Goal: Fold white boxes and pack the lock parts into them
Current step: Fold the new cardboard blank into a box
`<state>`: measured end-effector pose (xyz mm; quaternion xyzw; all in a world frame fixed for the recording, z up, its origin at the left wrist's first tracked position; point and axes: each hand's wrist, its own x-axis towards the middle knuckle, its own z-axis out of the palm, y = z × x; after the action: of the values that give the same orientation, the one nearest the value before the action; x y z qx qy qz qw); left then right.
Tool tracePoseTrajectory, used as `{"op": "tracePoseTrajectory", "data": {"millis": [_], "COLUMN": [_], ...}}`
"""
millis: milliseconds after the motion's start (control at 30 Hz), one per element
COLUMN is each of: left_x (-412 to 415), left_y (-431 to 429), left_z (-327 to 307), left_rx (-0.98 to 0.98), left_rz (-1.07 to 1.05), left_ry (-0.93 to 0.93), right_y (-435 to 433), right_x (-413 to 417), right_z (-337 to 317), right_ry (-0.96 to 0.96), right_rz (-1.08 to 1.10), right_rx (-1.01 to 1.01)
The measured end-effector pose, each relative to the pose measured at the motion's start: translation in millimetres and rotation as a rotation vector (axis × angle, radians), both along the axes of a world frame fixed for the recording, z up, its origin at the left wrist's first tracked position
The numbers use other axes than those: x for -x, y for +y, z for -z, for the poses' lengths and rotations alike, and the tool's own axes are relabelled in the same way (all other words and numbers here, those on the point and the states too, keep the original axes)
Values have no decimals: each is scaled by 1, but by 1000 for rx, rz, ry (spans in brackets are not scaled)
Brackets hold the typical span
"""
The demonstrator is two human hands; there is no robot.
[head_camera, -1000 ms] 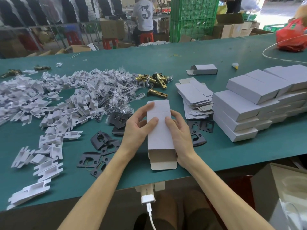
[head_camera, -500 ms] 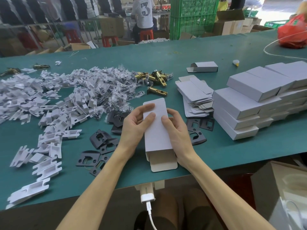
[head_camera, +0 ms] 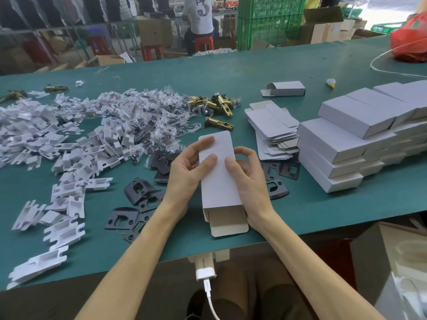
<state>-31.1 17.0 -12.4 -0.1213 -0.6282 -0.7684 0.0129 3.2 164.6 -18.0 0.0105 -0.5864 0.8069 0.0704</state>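
Both hands — left hand (head_camera: 184, 174), right hand (head_camera: 249, 179) — gripped a half-folded white box (head_camera: 217, 179); its end flaps gaped, and the next move likely called for tucking them.

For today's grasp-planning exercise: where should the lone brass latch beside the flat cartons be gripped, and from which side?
Probably pinch the brass latch across its long narrow body, coming from above: it lies flat on the table, clear of the heap.

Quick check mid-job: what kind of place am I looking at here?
Most likely a factory packing line: stacked folded white boxes, heaps of bagged screws and brass latch bolts on a long green table.
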Motion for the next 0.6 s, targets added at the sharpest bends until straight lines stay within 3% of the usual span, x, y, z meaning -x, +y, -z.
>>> {"op": "tracePoseTrajectory", "data": {"millis": [167,467,600], "left_x": [2,1,2], "left_y": [-2,3,2], "left_z": [-3,1,4], "left_rx": [-44,54,98], "left_rz": [25,21,-116], "left_ry": [-59,-32,28], "right_y": [0,-1,-1], "right_x": [0,1,1], "right_z": [0,0,0], "right_ry": [-5,-23,-13], "right_rz": [-5,25,1], "right_rx": [7,-19,-69]}}
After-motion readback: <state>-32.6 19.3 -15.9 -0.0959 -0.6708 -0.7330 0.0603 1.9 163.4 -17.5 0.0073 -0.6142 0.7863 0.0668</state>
